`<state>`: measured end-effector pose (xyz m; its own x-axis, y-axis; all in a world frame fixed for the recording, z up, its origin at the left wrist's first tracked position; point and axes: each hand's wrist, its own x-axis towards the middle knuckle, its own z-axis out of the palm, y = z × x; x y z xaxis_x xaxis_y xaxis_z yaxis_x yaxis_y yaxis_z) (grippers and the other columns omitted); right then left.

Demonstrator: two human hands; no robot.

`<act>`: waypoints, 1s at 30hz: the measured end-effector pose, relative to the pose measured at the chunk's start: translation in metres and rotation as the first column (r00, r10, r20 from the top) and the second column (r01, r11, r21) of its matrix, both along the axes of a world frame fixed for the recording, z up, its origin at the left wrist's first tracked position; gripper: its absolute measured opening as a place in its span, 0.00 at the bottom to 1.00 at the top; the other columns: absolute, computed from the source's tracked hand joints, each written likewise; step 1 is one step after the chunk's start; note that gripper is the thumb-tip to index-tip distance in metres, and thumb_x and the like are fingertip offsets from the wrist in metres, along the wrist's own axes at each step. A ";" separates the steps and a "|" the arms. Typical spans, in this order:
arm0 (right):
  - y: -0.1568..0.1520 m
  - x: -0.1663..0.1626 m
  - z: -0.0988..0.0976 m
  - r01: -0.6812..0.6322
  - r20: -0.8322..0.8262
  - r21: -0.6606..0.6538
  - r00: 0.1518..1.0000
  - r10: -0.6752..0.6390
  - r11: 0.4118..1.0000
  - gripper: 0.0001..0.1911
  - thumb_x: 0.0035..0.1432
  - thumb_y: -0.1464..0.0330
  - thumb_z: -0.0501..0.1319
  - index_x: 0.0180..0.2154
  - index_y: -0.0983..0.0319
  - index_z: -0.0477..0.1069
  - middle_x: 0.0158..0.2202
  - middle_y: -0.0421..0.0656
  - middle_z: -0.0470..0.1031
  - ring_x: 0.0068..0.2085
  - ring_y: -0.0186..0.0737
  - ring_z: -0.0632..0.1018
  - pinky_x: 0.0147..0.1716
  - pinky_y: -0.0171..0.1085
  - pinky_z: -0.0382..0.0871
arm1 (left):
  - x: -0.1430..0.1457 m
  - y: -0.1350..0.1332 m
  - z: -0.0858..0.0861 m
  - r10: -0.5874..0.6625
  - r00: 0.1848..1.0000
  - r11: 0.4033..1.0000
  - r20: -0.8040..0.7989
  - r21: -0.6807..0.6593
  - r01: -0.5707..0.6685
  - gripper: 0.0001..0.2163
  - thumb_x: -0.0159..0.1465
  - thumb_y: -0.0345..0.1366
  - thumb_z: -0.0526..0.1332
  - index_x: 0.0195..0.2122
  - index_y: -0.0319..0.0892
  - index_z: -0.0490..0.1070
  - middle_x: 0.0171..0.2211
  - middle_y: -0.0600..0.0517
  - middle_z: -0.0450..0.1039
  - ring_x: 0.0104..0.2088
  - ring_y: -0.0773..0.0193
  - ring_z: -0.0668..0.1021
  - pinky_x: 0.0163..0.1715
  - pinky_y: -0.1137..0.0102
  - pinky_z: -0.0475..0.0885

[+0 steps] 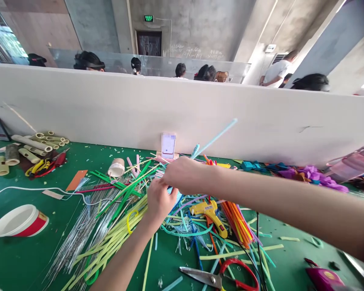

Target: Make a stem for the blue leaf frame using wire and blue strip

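My left hand (160, 199) and my right hand (183, 174) meet in the middle of the view, fingers pinched together. Between them is a light blue striped piece (177, 197) that looks wrapped in pipe cleaner; fingers cover most of it. A light blue pipe cleaner (219, 136) sticks up to the right from behind my right hand, with a short coiled end (195, 150) beside it. Where exactly each finger grips is hidden. Below the hands lie a yellow glue gun (208, 211) and loose light blue pipe cleaners (186, 232).
Red-handled scissors (202, 276) lie near the front edge. Bundles of yellow-green (115, 236) and orange pipe cleaners (236, 221) flank the hands. A phone (168, 145) leans on the white partition (109, 109). Bamboo pieces (33, 142), pliers (45, 165) and a paper tub (20, 221) are left.
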<state>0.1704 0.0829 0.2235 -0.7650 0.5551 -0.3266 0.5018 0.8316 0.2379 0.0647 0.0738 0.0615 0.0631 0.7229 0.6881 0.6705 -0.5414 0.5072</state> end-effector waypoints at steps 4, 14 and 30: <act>0.018 -0.019 0.026 0.090 0.085 -0.082 0.993 -0.083 0.993 0.11 0.48 0.80 0.69 0.21 0.62 0.74 0.22 0.41 0.72 0.31 0.42 0.74 0.29 0.40 0.63 | 0.003 -0.005 0.008 -0.076 0.997 0.997 0.021 0.023 0.075 0.05 0.61 0.30 0.64 0.28 0.43 0.76 0.28 0.48 0.81 0.33 0.55 0.81 0.36 0.64 0.73; 0.079 -0.011 0.024 0.302 0.249 -0.417 0.945 -0.212 0.857 0.07 0.40 0.70 0.76 0.26 0.62 0.82 0.22 0.38 0.77 0.31 0.37 0.76 0.33 0.37 0.66 | 0.000 -0.029 0.016 -0.377 0.926 0.925 0.002 0.058 0.377 0.06 0.63 0.27 0.63 0.34 0.44 0.77 0.31 0.52 0.81 0.39 0.58 0.78 0.42 0.62 0.74; 0.078 0.064 -0.015 0.260 -0.097 -0.411 0.940 -0.326 0.874 0.13 0.53 0.60 0.69 0.37 0.62 0.83 0.32 0.43 0.82 0.31 0.37 0.75 0.30 0.34 0.61 | -0.002 -0.035 0.017 -0.354 0.932 0.933 -0.077 0.039 0.357 0.05 0.63 0.37 0.67 0.38 0.44 0.74 0.37 0.50 0.81 0.47 0.53 0.80 0.48 0.56 0.73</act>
<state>0.2342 0.1605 0.2089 -0.6465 0.6164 -0.4495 0.7403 0.6493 -0.1745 0.0624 0.0392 0.0780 0.3574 0.6081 0.7088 0.4612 -0.7749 0.4323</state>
